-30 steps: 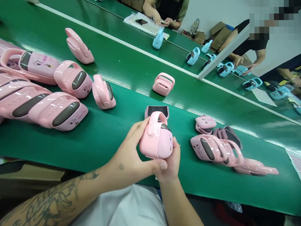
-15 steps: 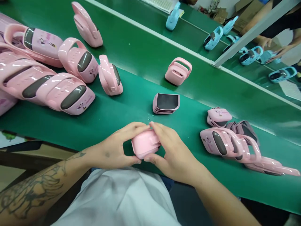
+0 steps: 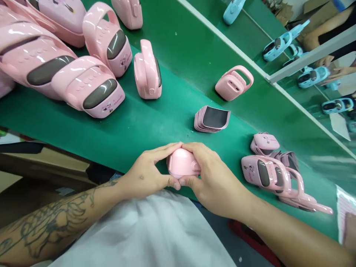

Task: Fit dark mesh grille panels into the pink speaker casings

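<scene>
A pink rounded plastic device housing (image 3: 183, 163) is held near the table's front edge, between both hands. My left hand (image 3: 151, 170) closes on its left side, thumb near the bottom and fingers along the top. From the right, my right hand (image 3: 208, 172) grips the same housing, its thumb tip close to the left thumb. The fingertips of both hands come together at the top. Just beyond them lies a stack of curved pink-edged panels with dark faces (image 3: 214, 118). A pink handled device with two slots (image 3: 230, 84) rests farther back.
Several pink handled devices with dark windows (image 3: 94, 89) crowd the left of the green table (image 3: 169, 122). More pink devices (image 3: 264, 172) and panels (image 3: 289, 161) lie at right. Behind a white rail (image 3: 222, 39) are blue devices (image 3: 313, 77) and another person's hands (image 3: 338, 72).
The view has shifted, so the table's objects sit differently in the picture. Both hands still hold the pink housing, which looks slightly turned, and the thumbs are closer together.
</scene>
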`<state>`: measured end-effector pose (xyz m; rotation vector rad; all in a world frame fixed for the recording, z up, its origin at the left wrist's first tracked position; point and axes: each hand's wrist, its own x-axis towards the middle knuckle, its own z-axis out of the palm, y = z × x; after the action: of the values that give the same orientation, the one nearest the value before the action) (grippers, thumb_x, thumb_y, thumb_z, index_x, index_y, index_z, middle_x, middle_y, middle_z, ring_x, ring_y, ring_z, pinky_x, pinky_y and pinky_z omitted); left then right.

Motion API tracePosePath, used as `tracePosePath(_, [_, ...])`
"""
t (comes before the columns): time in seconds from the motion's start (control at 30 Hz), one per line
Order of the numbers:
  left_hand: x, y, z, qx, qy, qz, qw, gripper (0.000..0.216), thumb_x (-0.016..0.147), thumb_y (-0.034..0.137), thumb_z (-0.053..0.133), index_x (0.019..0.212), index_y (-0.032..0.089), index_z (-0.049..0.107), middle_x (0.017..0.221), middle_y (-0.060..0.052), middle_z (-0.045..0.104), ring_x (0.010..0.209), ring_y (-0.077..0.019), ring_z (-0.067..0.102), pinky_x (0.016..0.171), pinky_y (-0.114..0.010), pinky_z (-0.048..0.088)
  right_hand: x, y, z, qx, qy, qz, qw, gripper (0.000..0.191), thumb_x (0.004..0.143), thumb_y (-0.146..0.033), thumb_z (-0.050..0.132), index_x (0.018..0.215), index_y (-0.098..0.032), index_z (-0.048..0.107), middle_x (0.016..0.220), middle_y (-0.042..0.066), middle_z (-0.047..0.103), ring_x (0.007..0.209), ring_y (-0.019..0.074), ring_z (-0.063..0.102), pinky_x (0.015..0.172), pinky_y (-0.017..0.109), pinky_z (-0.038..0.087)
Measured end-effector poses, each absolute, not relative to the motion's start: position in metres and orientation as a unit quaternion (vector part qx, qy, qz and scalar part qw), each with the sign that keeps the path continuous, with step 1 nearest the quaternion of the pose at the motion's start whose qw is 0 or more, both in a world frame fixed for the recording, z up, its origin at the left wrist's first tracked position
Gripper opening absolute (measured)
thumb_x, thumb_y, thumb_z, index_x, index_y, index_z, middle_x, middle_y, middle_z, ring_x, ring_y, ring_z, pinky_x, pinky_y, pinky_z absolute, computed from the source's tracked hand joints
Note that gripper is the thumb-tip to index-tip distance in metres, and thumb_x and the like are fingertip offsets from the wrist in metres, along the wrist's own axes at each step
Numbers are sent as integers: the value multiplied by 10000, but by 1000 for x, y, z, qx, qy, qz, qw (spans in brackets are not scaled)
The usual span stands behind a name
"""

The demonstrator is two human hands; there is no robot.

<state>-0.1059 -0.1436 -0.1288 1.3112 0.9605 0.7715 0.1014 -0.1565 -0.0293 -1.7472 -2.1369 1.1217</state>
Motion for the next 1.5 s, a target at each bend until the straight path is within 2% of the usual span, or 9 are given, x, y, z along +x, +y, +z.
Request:
tracePosePath(0.17, [-102, -142, -126, 518, 409, 360, 660, 913, 572, 328, 1095, 1429, 278, 783, 1538, -104, 717, 1495, -437, 622, 1318, -587, 468, 101, -154, -36, -563, -748, 337, 101, 639, 921, -172, 737, 1523, -307, 571, 1440, 130, 701, 1288, 378, 672, 1072, 642, 555])
tracePosePath(0.4, [-103, -134, -136, 583, 366, 331, 646, 967, 684, 397, 1045, 1565, 269, 666, 1647, -109, 620, 1572, -401, 545, 1334, -562, 433, 117, -167, -42, -537, -775, 313, 114, 702, 1073, -321, 655, 1710, -314, 360, 1628, 150, 585, 1490, 354, 578, 1207, 589, 520])
tracePosePath(0.53, [-115, -128, -145, 615, 350, 316, 632, 964, 752, 498, 994, 1612, 278, 617, 1680, -122, 588, 1568, -412, 550, 1334, -601, 407, 135, -184, -63, -604, -714, 307, 179, 889, 974, -508, 811, 1717, -308, 367, 1718, 153, 488, 1570, 372, 500, 1259, 580, 476])
tracePosePath(0.67, [-122, -126, -146, 526, 329, 352, 701, 835, 868, 565, 895, 1600, 268, 625, 1639, -147, 633, 1488, -407, 637, 1250, -550, 528, 129, -201, -84, -677, -598, 306, 301, 362, 978, -516, 751, 1197, -227, 753, 1198, 102, 778, 1105, 280, 743, 997, 430, 609])
tracePosePath(0.8, [-112, -107, -130, 502, 306, 332, 738, 767, 996, 639, 718, 1662, 297, 546, 1613, -153, 655, 1460, -391, 665, 1151, -518, 617, 131, -190, -51, -694, -574, 267, 344, 358, 1019, -511, 652, 832, -216, 732, 737, 5, 722, 677, 176, 669, 618, 279, 525])
tracePosePath(1.07, [-75, -52, -112, 711, 428, 387, 401, 519, 987, 629, 657, 1370, 300, 777, 1473, -101, 756, 1367, -387, 722, 1207, -601, 561, 290, -56, 66, -842, -475, 132, 221, 293, 1044, -411, 700, 1111, -156, 829, 1059, 64, 817, 1013, 259, 764, 871, 359, 616])
tracePosePath(1.2, [-57, -27, -134, 725, 462, 334, 387, 714, 976, 608, 650, 1583, 236, 595, 1605, -181, 641, 1427, -415, 679, 1191, -619, 567, 352, 16, 40, -885, -419, 117, 167, 387, 1057, -434, 734, 1348, -180, 698, 1382, 99, 715, 1177, 276, 737, 996, 476, 654])
tracePosePath(1.37, [-35, -6, -140, 762, 446, 214, 417, 1060, 882, 497, 795, 1777, 263, 277, 1796, -164, 418, 1651, -414, 425, 1330, -640, 385, 389, 50, 1, -908, -386, 117, 111, 398, 1051, -406, 749, 1377, -186, 686, 1409, 128, 699, 1209, 272, 729, 1015, 467, 647])
tracePosePath(1.5, [-22, 11, -142, 751, 418, 227, 458, 931, 928, 484, 723, 1746, 232, 355, 1746, -161, 501, 1596, -383, 521, 1331, -615, 392, 398, 57, -9, -894, -426, 98, 97, 413, 1057, -409, 739, 1399, -186, 673, 1433, 130, 688, 1225, 278, 722, 1032, 493, 642])
